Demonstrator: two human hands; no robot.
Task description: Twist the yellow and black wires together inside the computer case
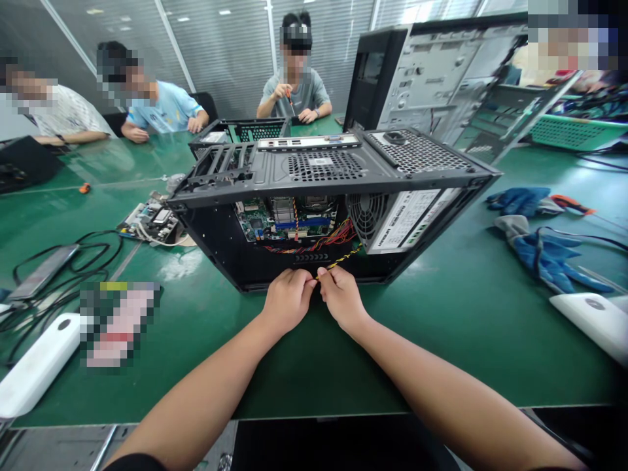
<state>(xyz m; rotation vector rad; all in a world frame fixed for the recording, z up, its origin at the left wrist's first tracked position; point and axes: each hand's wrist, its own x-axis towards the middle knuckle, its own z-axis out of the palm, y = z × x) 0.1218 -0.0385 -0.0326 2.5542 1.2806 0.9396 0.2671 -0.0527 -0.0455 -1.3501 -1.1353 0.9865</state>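
Green surface (417,373); blue gloves (544,261), right; orange-handled tool (572,204) beside them; white device (589,317), right edge; second white device (42,366), left; black cables (105,233) near it; green basket (574,134), rear right; grey-shirted co-worker (304,95), behind

The wire (346,257) is thin, yellow and black, and twisted like a rope. It looks almost straight and slants from about four o'clock inside the computer case (272,163) to six o'clock, where it is pinched at the open side. The case is a big dark metal box, standing up, with lots of little holes across its top.
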